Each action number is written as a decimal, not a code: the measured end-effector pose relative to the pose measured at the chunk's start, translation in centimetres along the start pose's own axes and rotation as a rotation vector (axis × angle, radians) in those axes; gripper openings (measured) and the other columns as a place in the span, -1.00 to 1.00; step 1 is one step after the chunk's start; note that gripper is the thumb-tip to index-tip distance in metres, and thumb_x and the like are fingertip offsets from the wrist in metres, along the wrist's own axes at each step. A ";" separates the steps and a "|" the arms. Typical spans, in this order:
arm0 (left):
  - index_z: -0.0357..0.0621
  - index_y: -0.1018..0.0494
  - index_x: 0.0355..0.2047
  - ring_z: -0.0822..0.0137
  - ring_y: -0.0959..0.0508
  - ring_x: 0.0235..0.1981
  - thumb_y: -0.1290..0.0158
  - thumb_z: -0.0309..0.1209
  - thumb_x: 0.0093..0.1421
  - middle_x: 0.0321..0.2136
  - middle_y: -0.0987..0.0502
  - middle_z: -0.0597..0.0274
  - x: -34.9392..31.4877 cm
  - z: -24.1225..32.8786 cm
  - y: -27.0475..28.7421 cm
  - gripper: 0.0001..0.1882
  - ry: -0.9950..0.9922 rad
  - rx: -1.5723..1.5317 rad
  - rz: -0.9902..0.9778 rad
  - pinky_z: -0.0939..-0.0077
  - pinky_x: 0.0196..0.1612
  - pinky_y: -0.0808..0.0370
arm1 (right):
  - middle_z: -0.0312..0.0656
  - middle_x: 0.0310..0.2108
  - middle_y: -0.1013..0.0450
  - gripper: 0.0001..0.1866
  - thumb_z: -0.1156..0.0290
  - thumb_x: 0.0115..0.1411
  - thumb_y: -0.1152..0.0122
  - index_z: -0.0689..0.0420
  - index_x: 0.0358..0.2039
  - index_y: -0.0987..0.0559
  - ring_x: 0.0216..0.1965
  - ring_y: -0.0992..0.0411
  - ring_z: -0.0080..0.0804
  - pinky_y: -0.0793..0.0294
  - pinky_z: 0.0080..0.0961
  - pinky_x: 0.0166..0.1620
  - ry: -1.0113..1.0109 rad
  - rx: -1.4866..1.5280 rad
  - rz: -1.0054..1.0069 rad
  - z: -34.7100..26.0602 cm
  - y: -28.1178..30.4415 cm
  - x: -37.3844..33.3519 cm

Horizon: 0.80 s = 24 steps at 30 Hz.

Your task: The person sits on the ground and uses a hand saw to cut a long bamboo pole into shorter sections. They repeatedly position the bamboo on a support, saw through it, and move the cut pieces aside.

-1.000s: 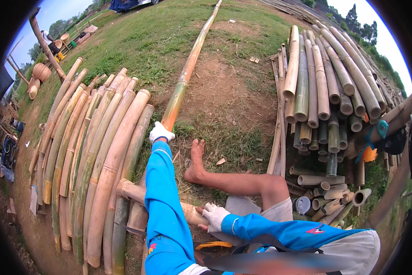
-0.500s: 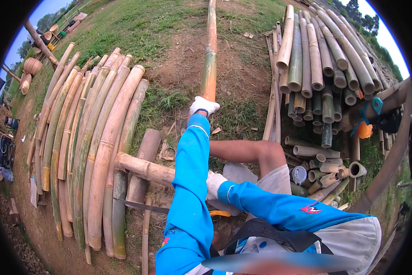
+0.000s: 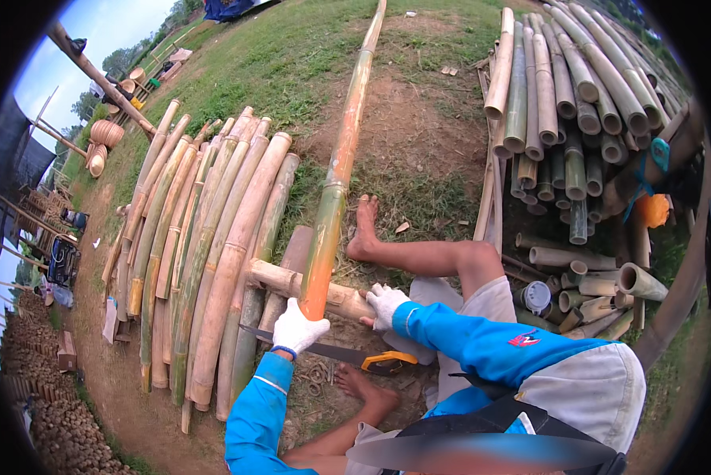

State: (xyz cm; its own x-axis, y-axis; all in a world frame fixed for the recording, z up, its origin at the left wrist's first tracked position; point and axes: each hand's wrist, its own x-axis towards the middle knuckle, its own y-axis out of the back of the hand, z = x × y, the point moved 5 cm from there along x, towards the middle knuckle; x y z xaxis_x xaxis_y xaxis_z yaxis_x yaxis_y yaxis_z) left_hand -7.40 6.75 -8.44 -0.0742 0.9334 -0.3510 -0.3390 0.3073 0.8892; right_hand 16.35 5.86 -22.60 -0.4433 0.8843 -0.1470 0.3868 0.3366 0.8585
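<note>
A long green and orange-brown bamboo pole (image 3: 336, 178) runs away from me, its near end lying over a short crosswise bamboo log (image 3: 280, 279). My left hand (image 3: 300, 326), in a white glove, is wrapped round the pole's near end. My right hand (image 3: 385, 305), also gloved, has its fingers curled over the right end of the crosswise log. Below them lies a handsaw (image 3: 340, 353) with a dark blade and an orange-yellow handle; neither hand touches the handle. Part of the blade passes behind my left hand.
A row of bamboo poles (image 3: 185, 269) lies on the left. At the right is a large stack of bamboo (image 3: 545, 95), with short offcuts (image 3: 593, 289) and a white-lidded container (image 3: 537, 296) below it. My bare feet flank the work spot. Cut bamboo rings (image 3: 317, 378) lie near the saw.
My left hand has drawn the bamboo pole toward me and slightly left, so its near end now lies over the crosswise log. My right hand stays at the log's end. The saw shows more fully.
</note>
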 end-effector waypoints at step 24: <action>-0.02 -0.48 0.15 -0.13 -0.64 0.02 -0.46 -0.14 0.02 -0.01 -0.62 -0.03 -19.1 -27.4 -9.7 -0.30 0.259 0.047 0.541 -0.05 0.12 -0.59 | 0.10 0.23 -0.46 -0.31 0.14 0.24 -0.39 0.21 0.31 -0.49 0.36 -0.32 0.28 -0.35 0.17 0.37 0.598 -0.359 0.407 -4.0 -3.9 -3.1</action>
State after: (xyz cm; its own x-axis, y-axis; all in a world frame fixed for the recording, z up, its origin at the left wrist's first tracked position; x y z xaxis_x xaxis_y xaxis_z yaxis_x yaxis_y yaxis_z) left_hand -28.43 -19.14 -18.38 -0.4523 0.8863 0.0998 -0.1483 -0.1851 0.9715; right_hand 12.93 0.53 -23.55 -0.7208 0.5579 0.4113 0.3723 -0.1890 0.9087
